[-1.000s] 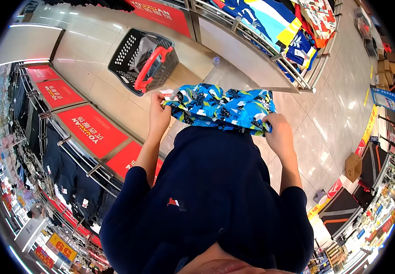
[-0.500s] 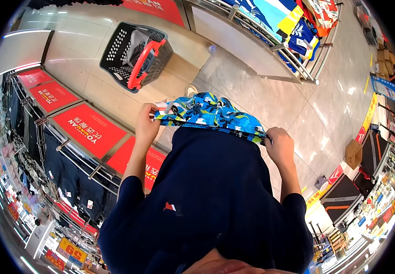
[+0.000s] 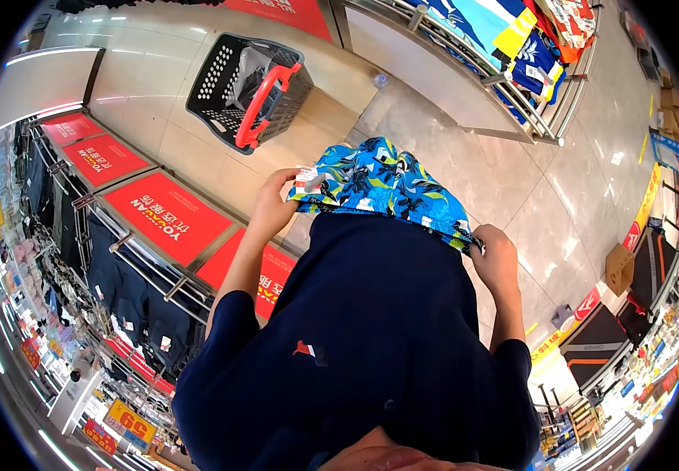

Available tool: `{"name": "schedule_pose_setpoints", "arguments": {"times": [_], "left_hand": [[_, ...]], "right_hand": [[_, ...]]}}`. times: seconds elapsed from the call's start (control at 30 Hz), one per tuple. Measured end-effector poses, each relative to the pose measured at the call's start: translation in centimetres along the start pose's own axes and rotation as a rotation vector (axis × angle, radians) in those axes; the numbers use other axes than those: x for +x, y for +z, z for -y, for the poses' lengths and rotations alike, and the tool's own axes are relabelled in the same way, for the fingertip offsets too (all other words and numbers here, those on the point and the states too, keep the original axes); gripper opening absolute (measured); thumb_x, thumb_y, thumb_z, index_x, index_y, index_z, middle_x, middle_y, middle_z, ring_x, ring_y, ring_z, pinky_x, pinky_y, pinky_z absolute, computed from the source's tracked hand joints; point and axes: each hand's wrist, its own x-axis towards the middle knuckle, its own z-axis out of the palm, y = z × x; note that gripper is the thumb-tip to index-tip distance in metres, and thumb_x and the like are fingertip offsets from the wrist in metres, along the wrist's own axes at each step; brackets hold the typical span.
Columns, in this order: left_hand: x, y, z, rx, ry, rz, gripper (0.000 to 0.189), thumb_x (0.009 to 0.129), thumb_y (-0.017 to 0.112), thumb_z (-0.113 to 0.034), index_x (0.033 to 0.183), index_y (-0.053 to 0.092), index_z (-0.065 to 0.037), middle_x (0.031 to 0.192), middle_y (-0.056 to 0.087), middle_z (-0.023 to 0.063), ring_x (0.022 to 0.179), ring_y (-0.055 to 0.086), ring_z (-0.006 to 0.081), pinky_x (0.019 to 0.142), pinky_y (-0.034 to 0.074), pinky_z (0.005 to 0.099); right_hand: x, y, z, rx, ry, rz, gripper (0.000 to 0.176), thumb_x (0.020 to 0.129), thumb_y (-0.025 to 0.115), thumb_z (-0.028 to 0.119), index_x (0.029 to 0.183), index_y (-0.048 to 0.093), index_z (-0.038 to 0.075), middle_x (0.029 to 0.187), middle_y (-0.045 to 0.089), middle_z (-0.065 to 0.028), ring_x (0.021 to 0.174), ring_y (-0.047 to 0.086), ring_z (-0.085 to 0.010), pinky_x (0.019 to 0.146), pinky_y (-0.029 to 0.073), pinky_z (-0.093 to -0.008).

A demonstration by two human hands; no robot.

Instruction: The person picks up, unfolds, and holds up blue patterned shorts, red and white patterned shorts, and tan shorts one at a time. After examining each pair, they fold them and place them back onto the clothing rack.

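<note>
A pair of blue patterned shorts (image 3: 383,184) with a gathered waistband is stretched sideways in front of my waist. My left hand (image 3: 275,202) pinches one end of the waistband, close to a white and red tag (image 3: 308,180) with a grey security pin. At the other end, my right hand (image 3: 496,253) grips the waistband between thumb and fingers. The shorts' lower part hangs away from me, foreshortened, so the legs are hard to make out.
A dark grey shopping basket (image 3: 212,110) with a red handle (image 3: 267,106) stands on the floor ahead. Dark trousers (image 3: 139,286) hang on a rack at left, beneath red sign panels (image 3: 163,216). Colourful folded clothes (image 3: 485,31) fill a metal-railed display at upper right.
My left hand has risen slightly and its end of the waistband is higher, with the tag facing me more. The shorts tilt more down to the right. Both hands keep hold.
</note>
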Motion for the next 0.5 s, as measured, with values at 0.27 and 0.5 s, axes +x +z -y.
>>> {"name": "schedule_pose_setpoints", "arguments": {"times": [0.27, 0.5], "left_hand": [[-0.2, -0.3, 0.2, -0.295, -0.151, 0.494, 0.070, 0.072, 0.047, 0.011, 0.140, 0.046, -0.002, 0.134, 0.056, 0.0153, 0.129, 0.051, 0.0245, 0.106, 0.039, 0.0329], [0.7, -0.7, -0.6, 0.031, -0.031, 0.014, 0.049, 0.074, 0.060, 0.004, 0.122, 0.055, -0.003, 0.110, 0.065, 0.0105, 0.096, 0.063, 0.0192, 0.077, 0.053, 0.0307]], "right_hand": [[0.3, -0.2, -0.2, 0.022, 0.020, 0.063, 0.014, 0.074, 0.064, 0.008, 0.087, 0.063, 0.005, 0.084, 0.064, -0.0112, 0.084, 0.063, -0.0327, 0.072, 0.050, -0.0424], [2.0, -0.8, -0.1, 0.128, -0.012, -0.003, 0.021, 0.071, 0.064, 0.003, 0.092, 0.065, 0.005, 0.091, 0.066, -0.0115, 0.087, 0.064, -0.0317, 0.077, 0.051, -0.0398]]}}
